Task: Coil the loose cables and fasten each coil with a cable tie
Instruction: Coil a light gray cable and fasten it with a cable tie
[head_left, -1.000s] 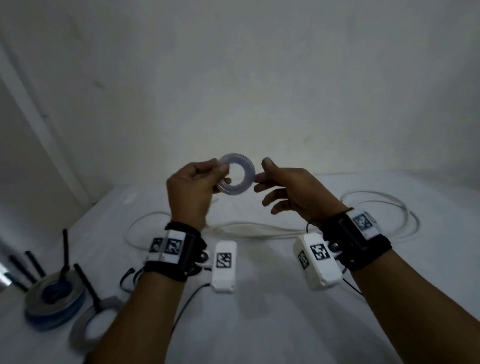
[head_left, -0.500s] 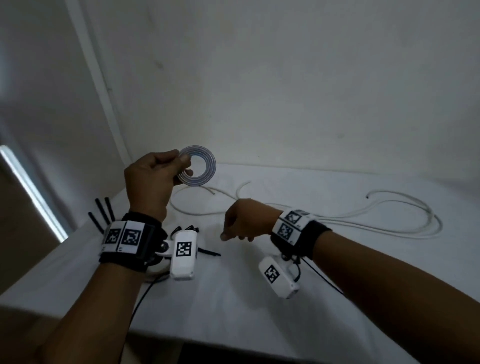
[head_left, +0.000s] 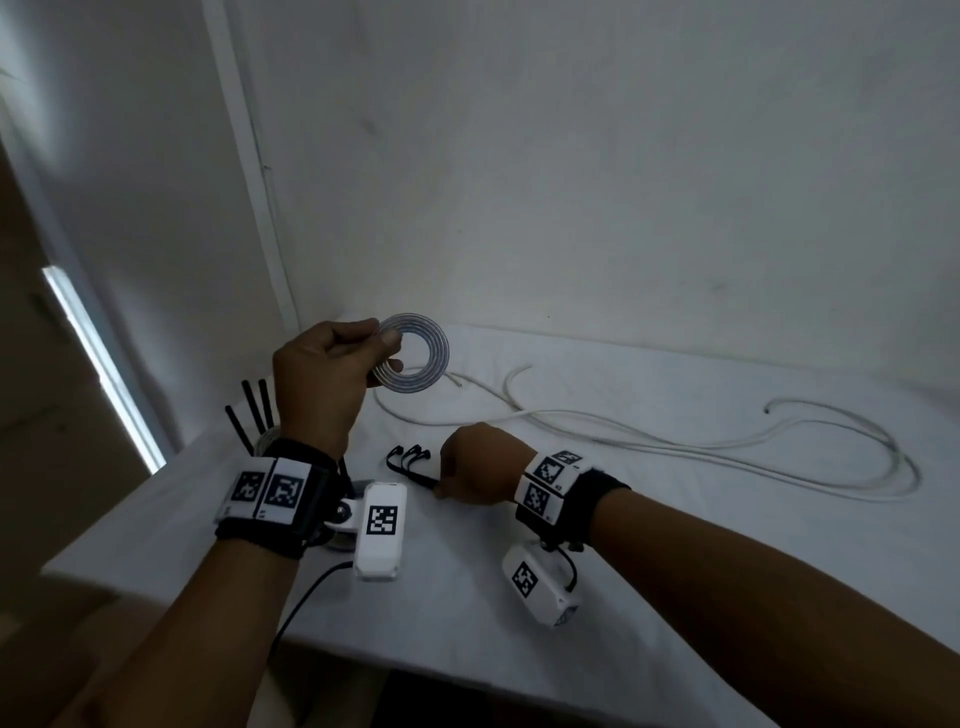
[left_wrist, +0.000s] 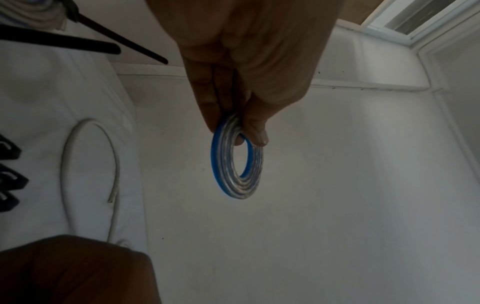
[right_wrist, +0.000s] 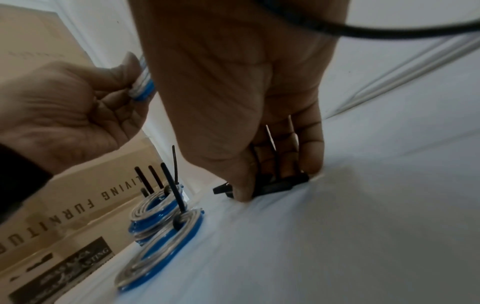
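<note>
— Above the white table (head_left: 675, 597), the left hand (head_left: 322, 384) holds up a small silver-and-blue coil (head_left: 415, 358), thumb and fingers pinched on its rim. No tie on it yet.

— And the right hand (head_left: 478, 470)?

— Down on the tabletop, fingertips (right_wrist: 241, 193) curled onto the loose black cable ties (right_wrist: 275, 185), thumb and fingers closing on the bunch; their heads (head_left: 408, 452) stick out to its left.

— Finished work?

— Two tied coils (right_wrist: 166, 222) sit stacked near the left table edge, black tie tails standing up. A long white cable (head_left: 727, 447) sprawls uncoiled across the far side of the table.
</note>
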